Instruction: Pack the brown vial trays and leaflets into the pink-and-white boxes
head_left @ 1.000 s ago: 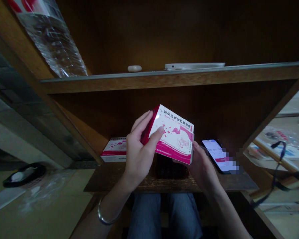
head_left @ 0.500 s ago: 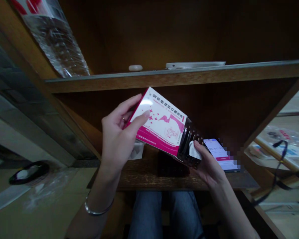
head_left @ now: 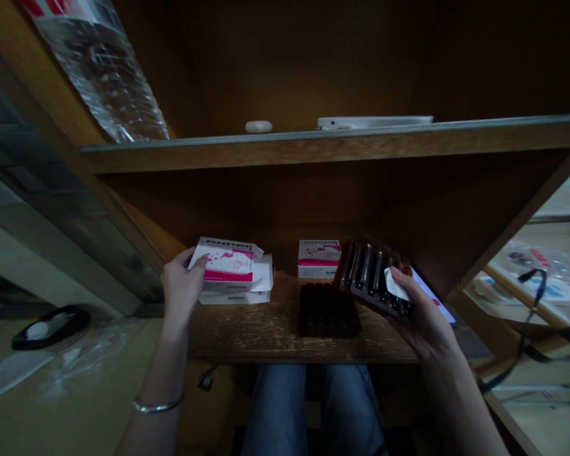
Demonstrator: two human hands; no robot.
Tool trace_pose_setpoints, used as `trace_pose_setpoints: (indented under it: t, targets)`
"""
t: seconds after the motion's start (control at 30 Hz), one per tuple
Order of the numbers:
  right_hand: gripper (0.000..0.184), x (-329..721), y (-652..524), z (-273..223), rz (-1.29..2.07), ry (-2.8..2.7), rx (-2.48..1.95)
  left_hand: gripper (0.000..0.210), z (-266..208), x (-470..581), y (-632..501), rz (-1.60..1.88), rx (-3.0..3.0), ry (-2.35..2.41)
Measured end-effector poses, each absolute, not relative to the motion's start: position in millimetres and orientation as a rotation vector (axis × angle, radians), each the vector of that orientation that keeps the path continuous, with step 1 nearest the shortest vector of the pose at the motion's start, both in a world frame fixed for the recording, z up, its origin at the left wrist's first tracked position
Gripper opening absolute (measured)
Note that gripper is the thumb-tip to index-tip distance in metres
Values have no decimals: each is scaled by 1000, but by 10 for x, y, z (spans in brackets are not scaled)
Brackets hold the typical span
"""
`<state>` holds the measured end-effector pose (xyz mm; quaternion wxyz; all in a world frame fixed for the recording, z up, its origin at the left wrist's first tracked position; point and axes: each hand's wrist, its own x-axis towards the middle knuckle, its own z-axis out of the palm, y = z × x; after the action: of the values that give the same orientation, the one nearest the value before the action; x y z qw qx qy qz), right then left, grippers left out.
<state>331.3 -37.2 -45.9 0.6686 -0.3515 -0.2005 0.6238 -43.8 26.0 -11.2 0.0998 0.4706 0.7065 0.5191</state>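
Two brown vial trays are out of packaging: one vial tray (head_left: 368, 275) hangs above the worktop (head_left: 270, 335), its right end pinched with a white slip (head_left: 396, 285) in the right hand's (head_left: 422, 320) closed grip, while the second tray (head_left: 329, 311) lies on the worktop. Left hand (head_left: 183, 282) grips a pink-and-white carton (head_left: 230, 261), flaps open, over another carton (head_left: 237, 297). Behind, a third carton (head_left: 319, 258) looks unopened, so probably remains unpacked; contents cannot be seen.
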Motion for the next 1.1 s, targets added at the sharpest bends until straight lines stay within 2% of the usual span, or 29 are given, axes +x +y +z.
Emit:
trace_pose_setpoints:
  t: [0.23, 0.5, 0.67, 0.77, 0.8, 0.83, 0.9, 1.0, 1.1]
  targets:
    - [23, 3237, -377, -455, 1411, -499, -825, 41, -248, -335, 225, 1320, 1879, 2341]
    - [30, 3215, -320, -452, 1382, -519, -952, 42, -113, -351, 213, 856, 1877, 2482]
    - [41, 3163, -329, -423, 1355, -537, -1020, 35, 113, -81, 167, 894, 1949, 2466]
    - [44, 3101, -319, -395, 1371, -588, -1058, 49, 110, 300, 113, 1051, 2068, 2245]
    - [46, 3072, -313, -383, 1375, -606, -1071, 60, 63, 451, 84, 1152, 1997, 1962]
    - [48, 3039, -307, -371, 1377, -622, -1087, 70, -3, 603, 51, 1145, 1878, 1710]
    - [56, 2968, -295, -357, 1366, -640, -1128, 78, -174, 880, -18, 1018, 1681, 1401]
    - [67, 2869, -280, -387, 1304, -705, -1179, 71, -423, 1161, -92, 1055, 1543, 1251]
    - [63, 2808, -264, -472, 1181, -870, -1209, 53, -563, 1273, -95, 1147, 1373, 1199]
